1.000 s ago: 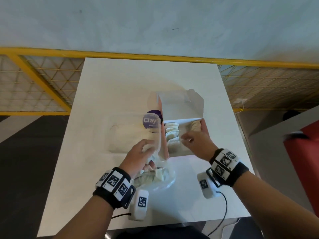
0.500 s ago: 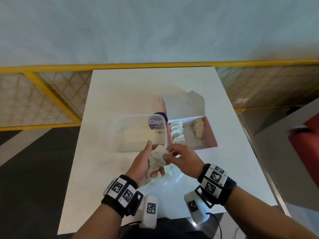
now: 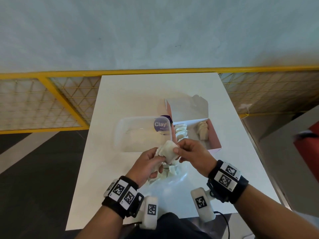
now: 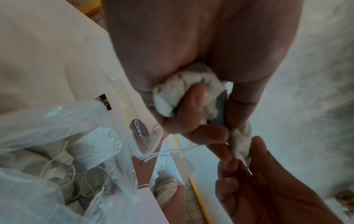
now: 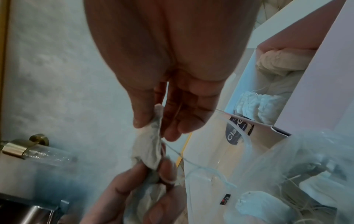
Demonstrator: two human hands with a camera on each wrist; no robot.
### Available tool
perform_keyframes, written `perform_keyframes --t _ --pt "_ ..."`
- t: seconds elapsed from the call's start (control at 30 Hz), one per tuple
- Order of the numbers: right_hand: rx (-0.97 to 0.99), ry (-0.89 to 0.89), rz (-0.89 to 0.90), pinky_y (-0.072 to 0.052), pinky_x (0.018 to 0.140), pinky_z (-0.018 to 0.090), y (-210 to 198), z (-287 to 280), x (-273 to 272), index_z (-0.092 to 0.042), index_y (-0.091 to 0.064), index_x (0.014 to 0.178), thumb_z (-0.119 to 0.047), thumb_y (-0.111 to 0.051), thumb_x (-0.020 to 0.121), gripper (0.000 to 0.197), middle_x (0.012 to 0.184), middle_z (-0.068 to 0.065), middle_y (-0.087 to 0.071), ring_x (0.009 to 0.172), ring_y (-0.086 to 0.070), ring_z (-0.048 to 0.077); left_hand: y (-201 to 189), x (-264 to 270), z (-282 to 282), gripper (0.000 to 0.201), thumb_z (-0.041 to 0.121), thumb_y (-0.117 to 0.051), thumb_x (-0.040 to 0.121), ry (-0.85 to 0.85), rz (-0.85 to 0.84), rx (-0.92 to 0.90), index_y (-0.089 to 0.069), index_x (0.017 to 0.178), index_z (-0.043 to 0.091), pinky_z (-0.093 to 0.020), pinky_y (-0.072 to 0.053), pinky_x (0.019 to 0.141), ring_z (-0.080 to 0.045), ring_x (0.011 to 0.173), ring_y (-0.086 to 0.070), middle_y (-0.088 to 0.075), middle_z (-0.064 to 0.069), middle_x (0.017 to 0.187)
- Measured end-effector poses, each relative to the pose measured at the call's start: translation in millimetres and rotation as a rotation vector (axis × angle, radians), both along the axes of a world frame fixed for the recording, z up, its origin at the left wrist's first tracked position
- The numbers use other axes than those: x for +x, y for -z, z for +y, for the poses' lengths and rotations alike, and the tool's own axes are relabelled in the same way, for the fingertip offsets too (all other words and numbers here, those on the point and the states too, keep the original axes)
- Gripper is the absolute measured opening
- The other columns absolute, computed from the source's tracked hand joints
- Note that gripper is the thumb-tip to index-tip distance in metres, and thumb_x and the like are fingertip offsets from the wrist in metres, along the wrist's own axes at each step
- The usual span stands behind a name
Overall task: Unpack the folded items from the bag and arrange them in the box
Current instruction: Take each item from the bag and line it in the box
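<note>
Both hands share one grip on a single folded item (image 3: 168, 150), a small white cloth pouch raised just above the table (image 3: 120, 94) in front of the person. Left hand (image 3: 146, 165) clenches the bulk of the pouch, fingers and thumb curled round its crumpled lower part; right hand (image 3: 193, 153) pinches the pouch's upper corner between thumb and fingertips, the remaining fingers loosely extended beside it. From this shared grip the box (image 3: 214, 135), pink-walled with its white lid raised, lies just beyond and to the right, nearer the right hand than the left. Its long axis runs away from the person, and two rows of folded items (image 3: 181, 131) already stand along its left and right walls, leaving a bare strip between them. Directly beyond the grip, and touching the box's left wall, sits a clear plastic container (image 3: 138, 133) bearing a purple "Clay" label (image 3: 161, 125). The bag (image 3: 174, 175), of thin clear plastic, lies immediately beneath and just behind the hands, with further pouches and loose drawstrings visible inside it. A thin drawstring (image 4: 172, 150) trails from the held pouch toward the container. Judged from this layout, the coming move is a short forward-right carry by the right hand, calling for release by the left.
</note>
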State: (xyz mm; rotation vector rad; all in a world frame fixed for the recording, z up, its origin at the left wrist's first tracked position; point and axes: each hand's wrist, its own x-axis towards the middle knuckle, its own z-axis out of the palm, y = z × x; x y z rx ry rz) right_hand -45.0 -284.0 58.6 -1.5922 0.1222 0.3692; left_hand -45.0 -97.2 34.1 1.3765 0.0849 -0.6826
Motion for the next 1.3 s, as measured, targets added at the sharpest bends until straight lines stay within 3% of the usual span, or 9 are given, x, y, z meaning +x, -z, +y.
perform_keyframes --t 0.23,0.4,0.5,0.7,0.9,0.97,1.07,1.17,1.3 --pt "-0.116 0.074 -0.067 -0.049 0.057 0.017 -23.7 -13.6 0.3 -0.008 -0.067 0.084 -0.005 -0.064 0.084 0.004 0.066 -0.002 -0.067 0.055 -0.055 0.004 1.0 -5.3 6.6 0.030 0.022 -0.039 0.099 -0.142 0.156 -0.158 -0.062 0.107 0.004 -0.019 -0.018 0.038 -0.019 0.050 -0.045 -0.068 -0.019 0.085" --pt "-0.303 -0.341 -0.065 -0.046 0.067 0.016 -47.8 -17.1 -8.1 -0.024 -0.069 0.079 -0.015 -0.071 0.081 0.009 0.073 -0.004 -0.068 0.066 -0.058 0.006 0.5 -7.0 8.0 0.022 0.023 -0.046 0.098 -0.190 0.094 -0.083 -0.063 0.103 0.009 -0.021 -0.018 0.039 -0.015 0.054 -0.045 -0.062 -0.006 0.091" --pt "-0.388 -0.470 -0.131 -0.042 0.068 0.010 -52.5 -7.0 -9.3 -0.029 -0.068 0.076 -0.019 -0.073 0.079 0.011 0.076 -0.012 -0.066 0.068 -0.056 -0.001 4.0 -5.6 4.1 0.016 0.028 -0.055 0.095 -0.168 -0.018 0.008 -0.067 0.095 0.018 -0.020 -0.022 0.040 -0.013 0.053 -0.041 -0.049 -0.007 0.076" --pt "-0.532 -0.214 -0.247 -0.036 0.060 0.011 -35.1 9.2 0.0 -0.020 -0.070 0.087 -0.018 -0.075 0.076 0.012 0.063 -0.013 -0.054 0.056 -0.046 0.000 -1.3 -5.7 -0.9 0.020 0.003 -0.055 0.091 -0.058 -0.135 0.147 -0.070 0.091 0.016 -0.018 -0.026 0.039 -0.012 0.046 -0.040 -0.052 -0.003 0.059" --pt "-0.521 -0.197 -0.152 -0.041 0.068 0.019 -28.5 5.8 2.1 -0.022 -0.056 0.122 -0.018 -0.074 0.077 0.048 0.069 -0.010 -0.056 0.064 -0.051 0.007 -4.8 -7.3 5.4 0.019 0.010 -0.056 0.093 0.030 -0.202 0.132 -0.072 0.091 0.020 -0.018 -0.026 0.040 -0.016 0.045 -0.043 -0.054 -0.005 0.060" --pt "-0.556 -0.220 -0.151 -0.038 0.067 0.017 -28.5 3.9 3.6 -0.021 -0.060 0.117 -0.019 -0.073 0.079 0.040 0.068 -0.011 -0.055 0.063 -0.050 0.004 -6.0 -8.2 5.3 0.020 0.013 -0.055 0.095 0.068 -0.218 0.131 -0.072 0.088 0.021 -0.019 -0.026 0.042 -0.015 0.045 -0.043 -0.052 0.000 0.056" --pt "-0.604 -0.243 -0.186 -0.034 0.062 0.016 -28.6 2.8 5.6 -0.024 -0.067 0.086 -0.022 -0.072 0.079 0.010 0.063 -0.013 -0.051 0.059 -0.044 0.002 -6.3 -7.9 3.8 0.020 0.019 -0.053 0.097 0.093 -0.193 0.116 -0.071 0.090 0.020 -0.021 -0.024 0.043 -0.014 0.045 -0.044 -0.050 -0.001 0.057" --pt "-0.602 -0.205 -0.186 -0.035 0.061 0.017 -27.9 1.1 5.9 -0.026 -0.062 0.074 -0.023 -0.073 0.078 0.012 0.066 -0.012 -0.051 0.060 -0.043 0.004 -7.1 -6.8 2.8 0.022 0.021 -0.049 0.098 0.066 -0.125 0.033 -0.068 0.091 0.014 -0.022 -0.020 0.043 -0.017 0.047 -0.046 -0.054 -0.007 0.068" --pt "-0.498 -0.145 -0.144 -0.040 0.062 0.021 -26.1 -2.2 4.5 -0.027 -0.061 0.067 -0.022 -0.072 0.080 0.018 0.069 -0.004 -0.058 0.063 -0.047 0.010 -10.2 -5.5 2.6 0.033 0.023 -0.040 0.101 0.023 -0.085 -0.005 -0.066 0.083 0.014 -0.022 -0.019 0.041 -0.017 0.044 -0.045 -0.057 -0.002 0.060"
